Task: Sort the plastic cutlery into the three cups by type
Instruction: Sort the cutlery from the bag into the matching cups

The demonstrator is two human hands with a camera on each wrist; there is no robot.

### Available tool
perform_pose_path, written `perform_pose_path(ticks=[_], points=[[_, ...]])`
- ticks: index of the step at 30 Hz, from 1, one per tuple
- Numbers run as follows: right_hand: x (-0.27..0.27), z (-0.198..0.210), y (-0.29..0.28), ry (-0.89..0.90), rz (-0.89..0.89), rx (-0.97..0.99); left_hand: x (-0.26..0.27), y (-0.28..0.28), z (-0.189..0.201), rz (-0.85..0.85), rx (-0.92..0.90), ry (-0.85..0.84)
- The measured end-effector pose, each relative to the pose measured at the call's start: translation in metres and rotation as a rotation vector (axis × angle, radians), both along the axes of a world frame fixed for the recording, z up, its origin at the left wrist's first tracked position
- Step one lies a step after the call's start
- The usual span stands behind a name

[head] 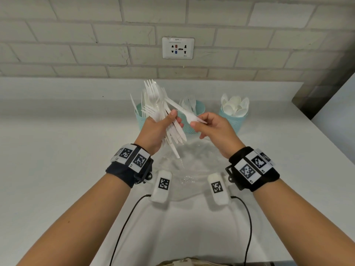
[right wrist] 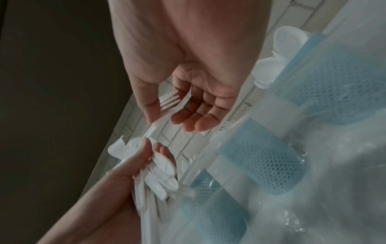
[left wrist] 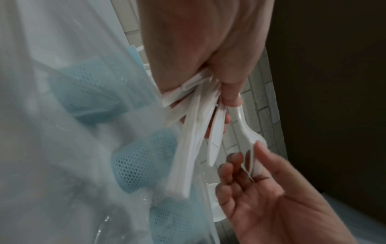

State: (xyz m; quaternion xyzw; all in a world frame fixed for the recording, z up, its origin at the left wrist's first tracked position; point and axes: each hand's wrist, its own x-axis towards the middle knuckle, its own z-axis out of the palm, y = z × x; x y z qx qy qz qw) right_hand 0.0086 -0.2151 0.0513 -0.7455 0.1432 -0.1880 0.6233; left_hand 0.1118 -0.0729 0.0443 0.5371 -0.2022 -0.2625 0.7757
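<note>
— White plastic, all of it: the left hand (head: 156, 129) is clenched round a bundle of forks and knives (head: 163, 114), tines up at twelve o'clock, handles fanning down toward six. What is the right hand (head: 215, 129) doing?

— It pinches the tine end of one fork (head: 187, 113) between thumb and fingertips; that fork lies crosswise, its handle running back to ten o'clock into the bundle. I judge it is being drawn out.

— How to do that well?

— Loosen the left grip only slightly, pull along the fork's own length, and keep the rest pinned so nothing spills onto the clear bag (head: 192, 166) lying on the counter (head: 57, 150) below. Then check the type before dropping it.

— Where do things go?

— Three teal mesh cups stand beyond the hands: the left cup (head: 139, 117) at eleven o'clock, mostly hidden by the bundle, the middle cup (head: 199, 108) at twelve, the right cup (head: 233, 120) at one, full of spoons (head: 235, 106). Which of the first two takes forks I cannot tell.

— Any writing?

— The wall socket (head: 178, 48) carries a small printed line on top, too blurred to read surely. The wrist bands (head: 132, 158) show only black-and-white square codes.
</note>
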Motion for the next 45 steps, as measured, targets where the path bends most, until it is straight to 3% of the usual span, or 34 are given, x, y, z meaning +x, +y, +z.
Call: perform_pose_path(ticks=[7, 13, 15, 18, 20, 23, 28, 33, 36, 38, 41, 43, 45], points=[[0.005, 0.02, -0.004, -0.379, -0.087, 0.269, -0.001, -0.001, -0.006, -0.036, 0.04, 0.075], [0.017, 0.045, -0.006, -0.546, -0.214, 0.259, -0.003, -0.005, -0.006, -0.094, 0.057, 0.079], [0.023, 0.049, -0.005, -0.48, -0.234, 0.176, -0.003, -0.006, -0.008, -0.083, 0.099, 0.035], [0.031, 0.048, 0.009, -0.163, -0.099, -0.063, -0.006, -0.01, -0.008, -0.055, 0.153, -0.034], [0.037, 0.043, 0.018, -0.056, -0.025, -0.127, -0.009, -0.014, -0.007, -0.041, 0.185, -0.107], [0.045, 0.04, 0.028, -0.076, -0.038, -0.135, -0.012, -0.017, -0.005, -0.014, 0.267, -0.201], [0.047, 0.043, 0.024, -0.15, -0.143, -0.213, -0.011, -0.018, -0.01, -0.021, 0.273, -0.123], [0.041, 0.059, 0.012, -0.356, -0.301, -0.034, -0.012, -0.016, -0.016, -0.035, 0.294, -0.105], [0.038, 0.066, 0.006, -0.425, -0.355, -0.042, -0.01, -0.017, -0.017, 0.003, 0.281, -0.092], [0.036, 0.062, 0.007, -0.33, -0.298, -0.066, -0.008, -0.017, -0.017, 0.046, 0.268, -0.078], [0.031, 0.044, 0.02, -0.056, -0.078, -0.19, -0.008, -0.02, -0.014, 0.099, 0.293, -0.082], [0.028, 0.031, 0.03, 0.095, 0.027, -0.302, -0.007, -0.026, -0.014, 0.132, 0.392, -0.149], [0.028, 0.022, 0.036, 0.13, 0.04, -0.344, -0.008, -0.028, -0.013, 0.145, 0.457, -0.232]])
